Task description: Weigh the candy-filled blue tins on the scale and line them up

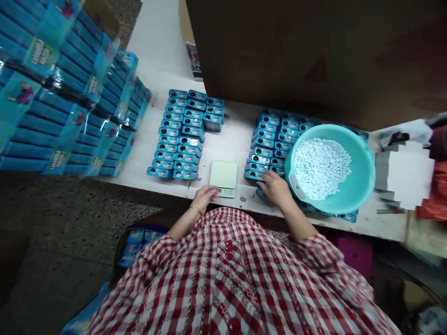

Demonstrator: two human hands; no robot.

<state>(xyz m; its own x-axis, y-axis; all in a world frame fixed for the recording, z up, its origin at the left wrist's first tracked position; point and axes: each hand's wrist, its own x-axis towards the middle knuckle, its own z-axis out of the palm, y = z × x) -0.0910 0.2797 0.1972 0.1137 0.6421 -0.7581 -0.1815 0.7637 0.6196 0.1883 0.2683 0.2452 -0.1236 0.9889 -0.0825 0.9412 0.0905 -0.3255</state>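
At the table's front edge, my left hand (205, 197) has its fingertips pressed together at the near left corner of a pale green digital scale (223, 175). What they pinch, if anything, is too small to make out. Nothing lies on the scale's plate. My right hand (277, 188) reaches to the near end of the right-hand rows of small blue tins (263, 135). Its thumb and fingers are around a blue tin (254, 175) there, partly covered by the hand. Beside that hand, a turquoise basin (361, 167) holds many small pale blue candies (321, 167).
More small blue tins (167, 146) stand in rows left of the scale. Wrapped blue packs (66, 102) are stacked high at the left. A large brown carton (296, 56) closes off the back. White card pieces (405, 172) and a red bag (438, 190) lie at the right.
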